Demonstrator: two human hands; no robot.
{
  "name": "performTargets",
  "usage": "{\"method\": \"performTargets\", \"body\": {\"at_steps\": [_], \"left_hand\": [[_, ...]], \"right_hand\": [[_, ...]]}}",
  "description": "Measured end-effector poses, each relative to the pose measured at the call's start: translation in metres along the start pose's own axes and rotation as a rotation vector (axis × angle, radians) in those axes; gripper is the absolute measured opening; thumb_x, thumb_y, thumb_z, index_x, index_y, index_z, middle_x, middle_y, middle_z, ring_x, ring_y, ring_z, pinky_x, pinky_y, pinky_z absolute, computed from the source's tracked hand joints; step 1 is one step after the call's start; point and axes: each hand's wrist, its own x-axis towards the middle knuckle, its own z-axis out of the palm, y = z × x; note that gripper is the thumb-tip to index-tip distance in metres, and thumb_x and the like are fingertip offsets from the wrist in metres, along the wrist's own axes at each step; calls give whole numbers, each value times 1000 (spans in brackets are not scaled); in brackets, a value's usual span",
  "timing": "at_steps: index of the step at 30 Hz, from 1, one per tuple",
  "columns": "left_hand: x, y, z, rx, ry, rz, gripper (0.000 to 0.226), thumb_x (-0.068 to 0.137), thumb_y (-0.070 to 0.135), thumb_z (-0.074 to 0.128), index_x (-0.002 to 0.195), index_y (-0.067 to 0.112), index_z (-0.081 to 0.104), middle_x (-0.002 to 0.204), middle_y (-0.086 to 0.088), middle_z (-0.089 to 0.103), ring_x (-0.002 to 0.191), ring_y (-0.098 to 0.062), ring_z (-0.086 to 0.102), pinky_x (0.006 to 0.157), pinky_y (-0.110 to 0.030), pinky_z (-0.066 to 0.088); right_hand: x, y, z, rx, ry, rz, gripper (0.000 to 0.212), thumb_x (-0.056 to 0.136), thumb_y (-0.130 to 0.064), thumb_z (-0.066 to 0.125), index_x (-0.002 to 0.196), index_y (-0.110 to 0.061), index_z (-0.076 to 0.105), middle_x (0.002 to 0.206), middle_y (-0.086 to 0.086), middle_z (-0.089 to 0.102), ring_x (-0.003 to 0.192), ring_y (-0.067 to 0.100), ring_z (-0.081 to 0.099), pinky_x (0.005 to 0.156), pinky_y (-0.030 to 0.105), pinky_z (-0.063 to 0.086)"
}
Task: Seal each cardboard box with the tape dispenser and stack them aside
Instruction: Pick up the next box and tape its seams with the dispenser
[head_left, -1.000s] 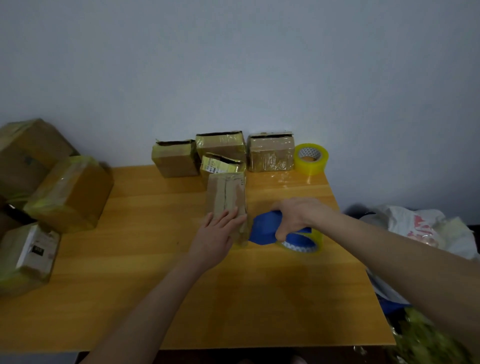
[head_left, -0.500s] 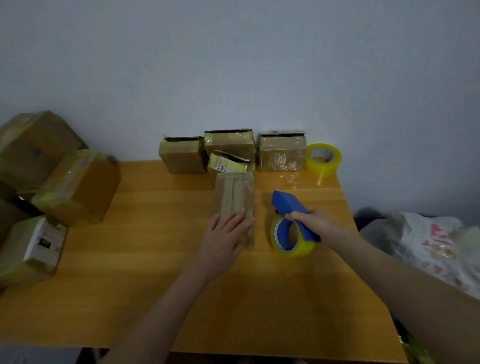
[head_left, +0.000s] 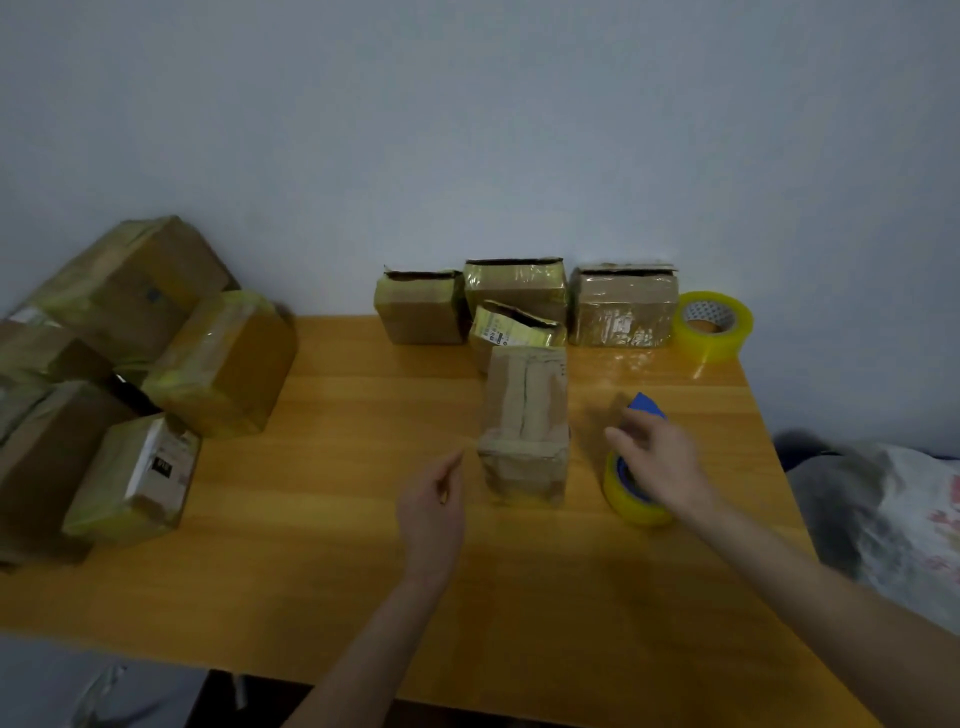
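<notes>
Two hands are flanking the taped box (head_left: 524, 431) on the counter (head_left: 337, 519): left hand (head_left: 431, 499) hovering loose-fingered, right hand (head_left: 665, 462) lying uncurled over the tape dispenser (head_left: 631, 496). Lifting it aside is probably calling for a square, two-sided grip.

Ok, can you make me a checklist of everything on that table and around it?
Surface: wooden table.
Job's things: middle box, taped; tape dispenser right of it; four open boxes by the wall; taped boxes piled left.
Clutter: spare tape roll, back right corner.
Hands: left hand loosely curled beside the middle box, holding nothing; right hand open over the tape dispenser.
Cables: nothing seen.
Surroundings: plain wall; bags at right.
</notes>
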Motion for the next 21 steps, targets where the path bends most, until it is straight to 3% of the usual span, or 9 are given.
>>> {"method": "performTargets", "body": {"at_steps": [3, 7, 10, 13, 16, 18, 21], "left_hand": [[7, 10, 13, -78, -33, -123, 31, 96, 10, 53, 126, 6, 61, 117, -3, 67, 97, -2, 56, 75, 2, 39], [18, 15, 26, -77, -155, -145, 39, 99, 17, 49, 138, 9, 49, 132, -1, 58, 107, 0, 51, 84, -5, 40], [25, 11, 32, -73, -199, -134, 43, 99, 17, 49, 141, 9, 43, 132, 0, 57, 103, 4, 48, 72, 3, 37], [29, 9, 34, -40, -216, -136, 44, 100, 22, 48, 142, 11, 43, 129, 1, 59, 98, 3, 50, 69, 2, 37], [35, 11, 36, -13, -263, -130, 37, 97, 31, 51, 130, 16, 56, 116, 1, 65, 87, -5, 57, 56, -5, 41], [41, 13, 38, 55, -278, -146, 34, 94, 37, 55, 120, 15, 60, 108, 1, 67, 86, -10, 60, 55, -10, 40], [49, 13, 39, 94, -285, -189, 27, 92, 35, 59, 105, 13, 65, 91, 2, 67, 77, -12, 58, 51, -10, 37]], "right_hand": [[-20, -27, 29, 15, -39, -105, 50, 96, -40, 52, 138, -12, 51, 130, 6, 59, 115, 20, 57, 99, 36, 48], [-20, -43, 44, 11, -43, -81, 42, 98, -41, 47, 129, -15, 59, 111, 6, 61, 104, 20, 54, 90, 38, 49], [-15, -43, 48, 1, 7, -56, 40, 98, -42, 47, 123, -14, 62, 105, 7, 62, 99, 20, 54, 85, 37, 49], [-12, -44, 50, 5, -7, -20, 47, 94, -50, 51, 121, -14, 63, 108, 7, 66, 97, 20, 61, 82, 41, 54], [-8, -52, 52, -46, -11, 66, 59, 80, -65, 60, 107, -13, 63, 90, 2, 70, 77, 17, 67, 62, 36, 58], [-5, -59, 53, -154, -17, 123, 69, 72, -74, 62, 103, -13, 58, 86, 1, 67, 74, 17, 65, 52, 30, 51], [0, -59, 55, -139, -17, 176, 64, 73, -68, 66, 106, -14, 54, 90, 1, 65, 79, 19, 64, 53, 29, 50]]}}
